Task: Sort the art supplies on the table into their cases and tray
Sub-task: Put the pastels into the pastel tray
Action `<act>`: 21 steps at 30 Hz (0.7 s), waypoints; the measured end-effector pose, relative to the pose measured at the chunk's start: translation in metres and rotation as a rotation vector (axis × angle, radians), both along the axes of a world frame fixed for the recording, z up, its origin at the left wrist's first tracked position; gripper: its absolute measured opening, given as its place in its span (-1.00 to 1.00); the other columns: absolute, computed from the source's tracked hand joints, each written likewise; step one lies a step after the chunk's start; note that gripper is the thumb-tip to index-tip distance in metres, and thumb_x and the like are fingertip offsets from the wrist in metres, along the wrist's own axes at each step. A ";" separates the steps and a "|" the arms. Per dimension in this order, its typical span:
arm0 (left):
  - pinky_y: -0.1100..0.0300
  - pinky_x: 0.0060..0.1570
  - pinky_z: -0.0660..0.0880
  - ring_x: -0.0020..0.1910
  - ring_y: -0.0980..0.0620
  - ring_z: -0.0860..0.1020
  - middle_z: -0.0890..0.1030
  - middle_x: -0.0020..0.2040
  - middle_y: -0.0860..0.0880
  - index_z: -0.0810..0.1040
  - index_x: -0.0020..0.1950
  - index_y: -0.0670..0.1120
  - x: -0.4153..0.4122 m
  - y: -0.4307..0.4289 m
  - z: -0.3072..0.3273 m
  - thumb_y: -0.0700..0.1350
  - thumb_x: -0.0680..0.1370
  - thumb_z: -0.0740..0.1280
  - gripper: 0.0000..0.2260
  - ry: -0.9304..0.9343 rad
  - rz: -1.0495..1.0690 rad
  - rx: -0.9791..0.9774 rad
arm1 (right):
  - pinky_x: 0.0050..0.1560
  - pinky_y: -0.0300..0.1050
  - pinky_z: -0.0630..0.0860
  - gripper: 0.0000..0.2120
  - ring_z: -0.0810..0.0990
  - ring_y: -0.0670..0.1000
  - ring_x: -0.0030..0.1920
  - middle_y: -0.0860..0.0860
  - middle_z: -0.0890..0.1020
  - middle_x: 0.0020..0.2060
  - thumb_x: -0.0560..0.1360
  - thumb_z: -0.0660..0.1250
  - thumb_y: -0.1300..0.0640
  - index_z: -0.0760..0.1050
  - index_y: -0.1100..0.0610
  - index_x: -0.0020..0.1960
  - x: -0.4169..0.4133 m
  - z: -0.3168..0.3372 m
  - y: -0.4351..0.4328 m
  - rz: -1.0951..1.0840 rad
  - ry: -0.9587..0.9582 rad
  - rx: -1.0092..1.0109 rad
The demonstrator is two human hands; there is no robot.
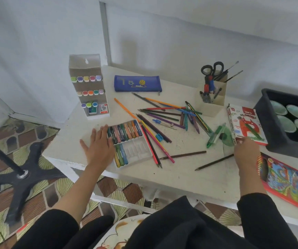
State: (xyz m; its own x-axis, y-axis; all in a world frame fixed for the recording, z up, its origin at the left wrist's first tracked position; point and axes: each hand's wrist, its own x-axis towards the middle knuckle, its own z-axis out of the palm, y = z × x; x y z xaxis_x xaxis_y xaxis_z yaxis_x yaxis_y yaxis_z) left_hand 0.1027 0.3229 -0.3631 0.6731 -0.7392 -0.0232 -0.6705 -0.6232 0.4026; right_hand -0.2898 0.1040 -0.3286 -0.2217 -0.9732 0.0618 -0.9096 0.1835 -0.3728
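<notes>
A white plastic tray (141, 151) of oil pastels lies at the table's front left. My left hand (98, 146) rests flat against its left side, fingers straight. The red and white oil pastels box (247, 124) lies at the right, and my right hand (247, 151) holds its near corner. Several coloured pencils (164, 114) are scattered across the middle. Two brown pencils (184, 155) lie near the front edge. A blue pencil case (137, 83) lies at the back. The coloured pencil pack (284, 180) sits at the front right.
A white stand of markers (89, 87) rises at the back left. A cream holder (212, 97) with scissors and brushes stands at the back right. A black bin of green cups (270, 126) sits at the far right. Green rulers (221, 133), a sharpener (159, 137) and a compass (164, 123) lie among the pencils.
</notes>
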 end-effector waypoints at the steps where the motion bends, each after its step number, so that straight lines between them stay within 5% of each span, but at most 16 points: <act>1: -0.26 0.43 -0.18 0.55 0.00 -0.03 0.14 0.55 0.04 0.04 0.55 0.06 0.000 -0.001 0.000 -0.04 0.65 -0.02 -0.55 0.000 0.000 0.002 | -0.10 -0.01 0.39 -0.80 0.51 0.27 0.00 0.34 0.53 0.02 0.54 0.21 0.28 0.46 0.36 0.10 0.000 -0.001 -0.001 0.011 0.016 0.000; 6: -0.12 0.47 -0.21 0.55 -0.03 -0.10 0.05 0.57 0.01 -0.02 0.57 0.00 -0.001 -0.002 -0.003 -0.07 0.66 -0.03 -0.53 0.034 -0.014 -0.010 | -0.05 0.11 0.45 -0.77 0.45 0.31 0.07 0.35 0.51 -0.01 0.52 0.28 0.26 0.49 0.42 0.07 0.009 -0.003 0.000 0.030 0.087 -0.023; 14: -0.06 0.48 -0.18 0.55 -0.02 -0.09 0.06 0.57 0.00 -0.02 0.57 0.00 -0.002 0.001 -0.003 -0.06 0.66 -0.04 -0.54 0.011 -0.015 -0.023 | -0.06 0.12 0.46 -0.77 0.41 0.26 0.14 0.28 0.51 0.05 0.55 0.25 0.17 0.47 0.24 0.17 0.016 -0.002 0.007 -0.078 0.062 -0.030; 21: -0.06 0.49 -0.17 0.55 -0.01 -0.08 0.06 0.57 -0.01 -0.01 0.57 0.01 -0.004 -0.001 -0.001 -0.06 0.66 -0.04 -0.54 0.010 0.007 -0.009 | -0.06 0.02 0.44 -0.76 0.48 0.22 0.12 0.16 0.64 -0.03 0.50 0.35 0.11 0.48 0.15 0.13 0.014 -0.008 0.006 -0.046 -0.235 -0.071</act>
